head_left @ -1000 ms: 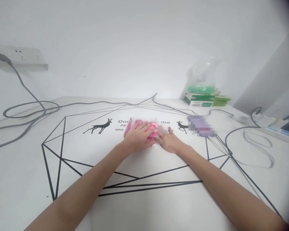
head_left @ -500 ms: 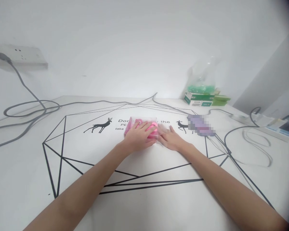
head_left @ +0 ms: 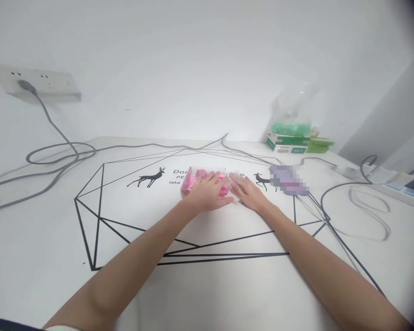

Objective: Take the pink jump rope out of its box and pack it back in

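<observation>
A clear plastic packet with pink contents (head_left: 189, 180) lies on the white tabletop in front of me; what exactly the pink things are I cannot make out. My left hand (head_left: 205, 192) rests flat over the packet, fingers stretched out across its top and thumb pointing right. Just to the right, my right hand (head_left: 250, 194) lies palm down with extended fingers on the packet's transparent flap (head_left: 235, 196). Both hands press from above rather than wrap around it, and they cover much of the packet and the printed words.
A pixelated purple flat object (head_left: 288, 179) lies right of my right hand. Behind it stand green-and-white boxes (head_left: 288, 143) under a plastic bag (head_left: 291, 122). Grey cables (head_left: 62, 147) run along the back from a wall socket (head_left: 58, 85). A power strip (head_left: 393, 191) sits far right.
My right hand has slid slightly forward over the clear flap. My left hand stays on the packet, its thumb now stretched further right. The whole view has shifted a little.
</observation>
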Available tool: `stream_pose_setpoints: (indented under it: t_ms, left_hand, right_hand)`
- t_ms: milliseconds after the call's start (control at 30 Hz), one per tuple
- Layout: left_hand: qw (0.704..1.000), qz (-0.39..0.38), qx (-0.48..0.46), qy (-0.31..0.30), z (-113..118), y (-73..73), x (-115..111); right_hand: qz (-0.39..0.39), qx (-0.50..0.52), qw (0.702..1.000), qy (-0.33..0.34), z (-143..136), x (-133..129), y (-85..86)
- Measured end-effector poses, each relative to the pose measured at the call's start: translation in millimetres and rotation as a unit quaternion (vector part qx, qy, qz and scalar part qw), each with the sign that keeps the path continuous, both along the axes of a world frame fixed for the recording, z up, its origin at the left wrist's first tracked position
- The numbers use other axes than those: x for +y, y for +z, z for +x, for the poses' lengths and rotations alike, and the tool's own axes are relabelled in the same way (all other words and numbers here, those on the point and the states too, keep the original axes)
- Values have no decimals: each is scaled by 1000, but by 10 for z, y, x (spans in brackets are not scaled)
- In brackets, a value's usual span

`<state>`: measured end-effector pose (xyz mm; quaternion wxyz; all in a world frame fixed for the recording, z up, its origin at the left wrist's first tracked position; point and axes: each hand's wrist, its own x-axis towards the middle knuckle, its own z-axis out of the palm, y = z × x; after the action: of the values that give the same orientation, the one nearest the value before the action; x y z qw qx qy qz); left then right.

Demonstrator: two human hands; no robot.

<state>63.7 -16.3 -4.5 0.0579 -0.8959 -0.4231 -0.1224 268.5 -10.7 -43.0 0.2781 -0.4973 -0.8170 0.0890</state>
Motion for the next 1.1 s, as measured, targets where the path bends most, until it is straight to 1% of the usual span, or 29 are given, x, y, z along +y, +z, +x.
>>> stream_pose_setpoints:
  t_ms: [67,167,233,367,500,567,667,733,800,867,933,1033,1100]
  left_hand:
    - [1000,-5,-8,12,45,-9,9]
    - [999,8,-25,33,77,-41,9]
    - [999,17,-35,37,78,-66,4]
    - [997,44,-49,31,63,-93,-1]
    - [995,75,-56,27,66,-107,-7]
    - [993,89,-65,31,74,-124,-11]
    - [990,110,-78,33,84,-157,-14]
    - [989,118,-81,30,88,-173,-15]
    - [989,123,-82,28,91,-179,-16]
    - [988,127,-86,27,93,-176,-17]
    - [986,132,-94,29,96,-171,-19]
    - [984,136,-112,32,97,-169,-25]
    - [982,141,-126,30,93,-170,-30]
  right_hand:
    - [0,44,999,7,5,0,8]
    - [-1,117,993,10,9,-14,32]
    - [-8,154,988,4,16,-22,44]
    - [-34,186,982,-5,36,-31,53]
    - [-42,199,979,19,37,-61,78]
    - [-40,184,982,31,29,-80,93]
    - [-36,123,991,31,13,-88,96]
    - [-6,70,997,25,-2,-73,81]
    - [41,13,999,25,-22,-51,57]
    - [83,-42,995,21,-42,-35,32]
    - [109,-79,991,4,-56,-33,20]
    - [114,-99,989,2,-64,-42,42]
    - [113,-87,990,-2,-70,-38,85]
